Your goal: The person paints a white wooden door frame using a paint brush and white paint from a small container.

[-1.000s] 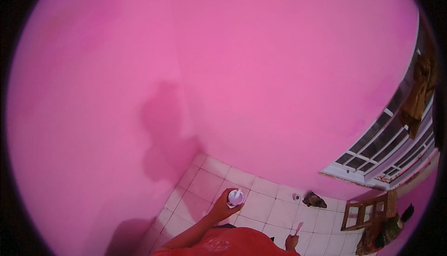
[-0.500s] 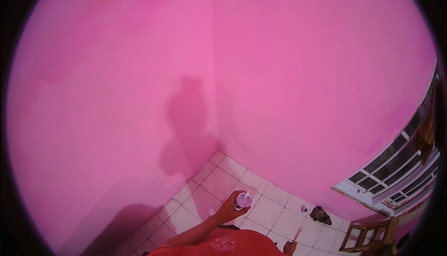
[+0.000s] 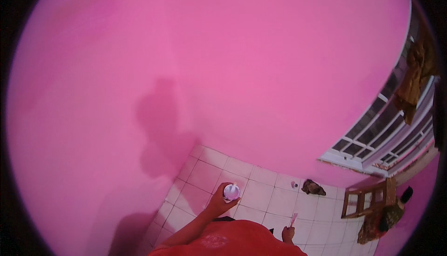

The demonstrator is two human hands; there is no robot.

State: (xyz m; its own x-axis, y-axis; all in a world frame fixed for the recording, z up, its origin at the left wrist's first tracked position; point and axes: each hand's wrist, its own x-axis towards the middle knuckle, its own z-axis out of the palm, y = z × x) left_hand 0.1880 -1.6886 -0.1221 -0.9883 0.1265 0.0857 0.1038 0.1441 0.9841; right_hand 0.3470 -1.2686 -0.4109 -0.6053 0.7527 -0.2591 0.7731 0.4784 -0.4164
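Note:
My left hand (image 3: pixel 219 204) is wrapped round a small round cup (image 3: pixel 228 196), held upright in front of my red shirt. Inside the cup is something pale lilac, with a whitish stick-like piece (image 3: pixel 234 186) at its rim. Lower right, my right hand (image 3: pixel 288 234) is closed on the end of a slim pink-and-white tool (image 3: pixel 294 219) that points upward. It looks like a paintbrush, but it is too small to be sure. Both hands are over the tiled floor, apart from the pink walls (image 3: pixel 260 79).
The walls meet at a corner, with my shadow on the left one. Along the right wall's foot lie a dark crumpled cloth (image 3: pixel 313 187) and a small round object (image 3: pixel 294 185). Further right are a barred window (image 3: pixel 363 139), a brown cloth (image 3: pixel 409 90), a wooden frame (image 3: pixel 368 200) and a person (image 3: pixel 393 214).
The view has turned to the right, so the corner sits further left and the other person shows more. My right hand with its slim tool has come further into view.

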